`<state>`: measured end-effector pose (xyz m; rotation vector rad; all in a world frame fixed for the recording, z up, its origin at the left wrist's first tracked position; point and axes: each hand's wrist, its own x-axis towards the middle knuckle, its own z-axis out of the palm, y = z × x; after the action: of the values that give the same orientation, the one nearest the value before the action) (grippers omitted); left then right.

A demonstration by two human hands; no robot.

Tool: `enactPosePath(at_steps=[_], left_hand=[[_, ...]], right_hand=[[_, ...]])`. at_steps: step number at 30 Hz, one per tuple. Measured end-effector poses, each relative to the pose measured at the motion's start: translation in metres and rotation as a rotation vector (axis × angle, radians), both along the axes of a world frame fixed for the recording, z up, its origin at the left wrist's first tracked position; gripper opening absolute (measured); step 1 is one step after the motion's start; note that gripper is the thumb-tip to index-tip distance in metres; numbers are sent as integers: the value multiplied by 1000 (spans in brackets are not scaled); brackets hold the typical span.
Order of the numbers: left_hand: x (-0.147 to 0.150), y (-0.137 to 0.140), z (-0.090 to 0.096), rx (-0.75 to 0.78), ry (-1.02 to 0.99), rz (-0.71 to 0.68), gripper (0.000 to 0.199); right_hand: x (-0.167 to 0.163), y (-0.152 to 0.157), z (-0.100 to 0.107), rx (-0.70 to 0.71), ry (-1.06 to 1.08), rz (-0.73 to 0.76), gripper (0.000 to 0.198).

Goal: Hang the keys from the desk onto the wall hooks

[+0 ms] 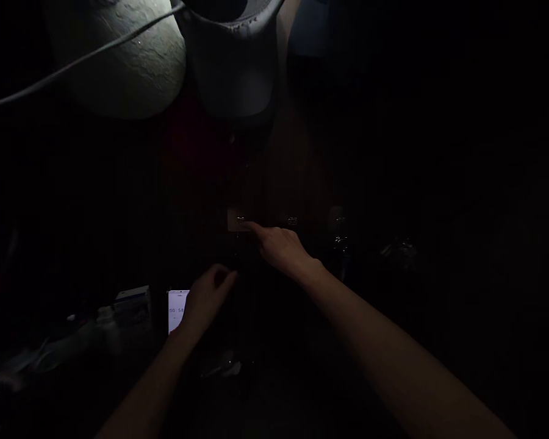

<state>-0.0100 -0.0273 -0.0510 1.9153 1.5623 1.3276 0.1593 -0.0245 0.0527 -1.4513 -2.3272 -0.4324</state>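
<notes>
The scene is very dark. My right hand [279,244] reaches to the centre with its index finger stretched onto a small pale rectangle [233,221]. Beside that fingertip glints a small shiny piece [240,218]; I cannot make out its kind. The right hand's other fingers are mostly in shadow. Lower and to the left, my left hand [213,285] has thumb and finger curved together in a pinch, and anything between the tips is too dark to make out. It partly covers a lit phone [176,308] showing a timer.
More small shiny pieces [292,221] lie to the right in a row. A crinkled clear item [400,251] is farther right. At the back stand a grey bin-like container [238,73] and a pale rounded object [123,67], crossed by a cable [96,50]. A box [135,308] stands left.
</notes>
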Motion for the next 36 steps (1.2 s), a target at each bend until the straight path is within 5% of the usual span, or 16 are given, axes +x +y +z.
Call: enactPosePath(at_steps=[2, 7, 13, 15, 18, 23, 27, 31, 36], left_hand=[[6, 13, 18, 135, -34, 77, 33], [22, 29, 32, 176, -22, 84, 24], [28, 11, 59, 124, -475, -177, 30], [27, 8, 58, 84, -446, -218, 31], [24, 8, 30, -152, -78, -255, 32], [10, 2, -50, -383, 135, -315, 20], [10, 8, -74, -286, 138, -308, 23], [40, 19, -46, -4, -77, -297, 33], [99, 22, 1, 88, -311, -295, 35]], right_hand=[[0, 1, -1, 19, -3, -8, 60], [0, 1, -4, 8, -24, -35, 58], [-2, -1, -3, -6, 8, -13, 51], [-2, -2, -1, 0, 15, -10, 51], [-1, -5, -5, 10, -5, -22, 55], [15, -18, -49, 140, 116, 123, 59], [43, -25, -97, 333, 462, 280, 34], [70, -9, -118, 390, 960, 66, 24], [75, 19, -123, 74, 1256, 83, 30]])
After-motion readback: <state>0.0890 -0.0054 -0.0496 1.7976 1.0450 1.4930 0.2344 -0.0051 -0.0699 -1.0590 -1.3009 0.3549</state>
